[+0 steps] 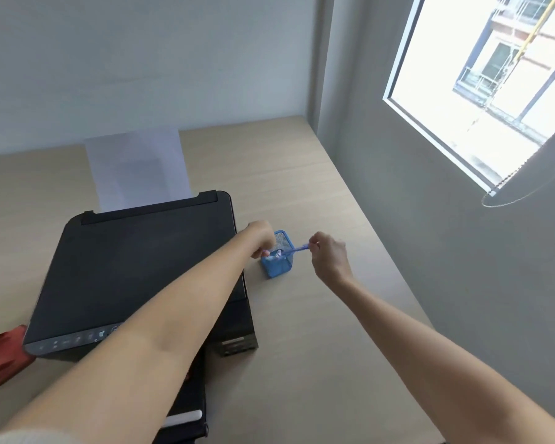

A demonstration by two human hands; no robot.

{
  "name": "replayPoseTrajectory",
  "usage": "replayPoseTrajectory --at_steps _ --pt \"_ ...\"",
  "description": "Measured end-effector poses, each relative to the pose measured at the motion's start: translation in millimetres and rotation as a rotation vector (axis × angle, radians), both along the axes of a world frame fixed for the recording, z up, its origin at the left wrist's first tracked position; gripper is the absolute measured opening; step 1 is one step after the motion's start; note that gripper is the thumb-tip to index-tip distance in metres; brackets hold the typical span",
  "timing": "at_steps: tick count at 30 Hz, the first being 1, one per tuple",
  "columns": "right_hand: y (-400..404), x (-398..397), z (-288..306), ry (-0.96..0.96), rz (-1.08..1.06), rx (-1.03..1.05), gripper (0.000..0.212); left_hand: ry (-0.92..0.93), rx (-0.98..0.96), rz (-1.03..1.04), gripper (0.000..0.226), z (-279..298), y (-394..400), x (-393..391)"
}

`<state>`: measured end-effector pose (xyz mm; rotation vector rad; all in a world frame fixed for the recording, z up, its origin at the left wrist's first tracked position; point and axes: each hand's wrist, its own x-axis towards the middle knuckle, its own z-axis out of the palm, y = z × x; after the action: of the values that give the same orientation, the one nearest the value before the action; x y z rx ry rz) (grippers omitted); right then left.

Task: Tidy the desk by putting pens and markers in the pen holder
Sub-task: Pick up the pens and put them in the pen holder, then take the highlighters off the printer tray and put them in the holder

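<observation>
A blue mesh pen holder point(277, 267) stands on the light wooden desk point(318, 315), just right of a black printer. My right hand point(329, 256) pinches the upper end of a blue pen point(297, 249), which slants down into the holder's mouth. My left hand point(261, 237) is at the holder's left rim with its fingers curled, and something pink shows at the fingertips; what it is I cannot tell. Light-coloured items lie inside the holder.
The black printer point(141, 270) fills the desk's left part, with white paper point(138, 168) upright in its rear tray. A red object point(4, 357) lies at the left edge. A grey wall with a window point(494, 84) borders the desk on the right.
</observation>
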<state>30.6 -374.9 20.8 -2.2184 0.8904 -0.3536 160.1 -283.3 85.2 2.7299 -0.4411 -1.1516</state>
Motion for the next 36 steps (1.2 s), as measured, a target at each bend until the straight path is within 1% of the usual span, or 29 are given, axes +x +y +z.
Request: replayPoseTrajectory --at_steps 2,4,5,6,8,10,11,13,14,16,18,19,20,21,23,24,25,29,31,34,36 --pt "1 10 -2 0.024 0.076 -0.033 0.018 0.138 0.079 0.132 0.037 -11 -7 9" --pt "1 14 -6 0.034 0.147 -0.031 0.022 0.196 0.057 0.133 0.03 -24 -8 15" --pt "1 13 -8 0.041 0.173 -0.018 0.023 0.191 0.039 0.131 0.025 -27 -9 16" --pt "2 10 -10 0.046 0.188 0.0 0.024 0.163 0.022 0.111 0.023 -27 -8 15" --pt "5 0 -15 0.057 0.202 0.02 0.023 0.108 -0.083 0.085 0.022 -18 3 9" --pt "12 -17 -18 0.044 0.233 -0.012 0.02 -0.017 -0.245 0.025 0.017 2 25 -3" --pt "15 -27 -19 0.032 0.26 -0.04 0.019 -0.085 -0.333 -0.009 0.018 13 40 -10" --pt "23 -46 -24 0.012 0.331 -0.075 0.016 -0.181 -0.5 -0.071 0.021 39 82 -30" --pt "28 -56 -28 0.008 0.374 -0.081 0.014 -0.192 -0.56 -0.078 0.021 49 109 -41" --pt "43 -74 -35 0.002 0.462 -0.085 0.014 -0.224 -0.607 -0.048 0.018 52 166 -64" --pt "60 -91 -43 -0.006 0.554 -0.105 0.014 -0.341 -0.566 0.028 0.017 27 224 -88" --pt "69 -98 -47 -0.001 0.606 -0.111 0.014 -0.397 -0.518 0.068 0.018 6 250 -101" --pt "77 -104 -51 0.005 0.662 -0.115 0.013 -0.411 -0.45 0.103 0.02 -19 273 -115" --pt "86 -108 -54 0.014 0.717 -0.121 0.012 -0.393 -0.379 0.129 0.02 -45 293 -127" --pt "105 -113 -59 0.025 0.826 -0.129 0.013 -0.355 -0.248 0.159 0.01 -91 322 -149" --pt "114 -114 -61 0.031 0.869 -0.129 0.015 -0.352 -0.211 0.163 0.008 -108 331 -157" --pt "124 -114 -60 0.041 0.902 -0.129 0.017 -0.349 -0.198 0.162 0.013 -121 337 -162" --pt "164 -107 -61 0.063 1.003 -0.126 0.017 -0.365 -0.18 0.116 0.021 -140 341 -170" --pt "181 -99 -58 0.082 1.03 -0.137 0.017 -0.403 -0.1 0.067 0.021 -141 342 -166" --pt "206 -81 -55 0.121 1.03 -0.149 0.015 -0.411 -0.023 -0.021 0.02 -143 347 -159" --pt "222 -67 -55 0.148 0.997 -0.176 0.016 -0.422 -0.051 -0.069 0.019 -141 354 -156"
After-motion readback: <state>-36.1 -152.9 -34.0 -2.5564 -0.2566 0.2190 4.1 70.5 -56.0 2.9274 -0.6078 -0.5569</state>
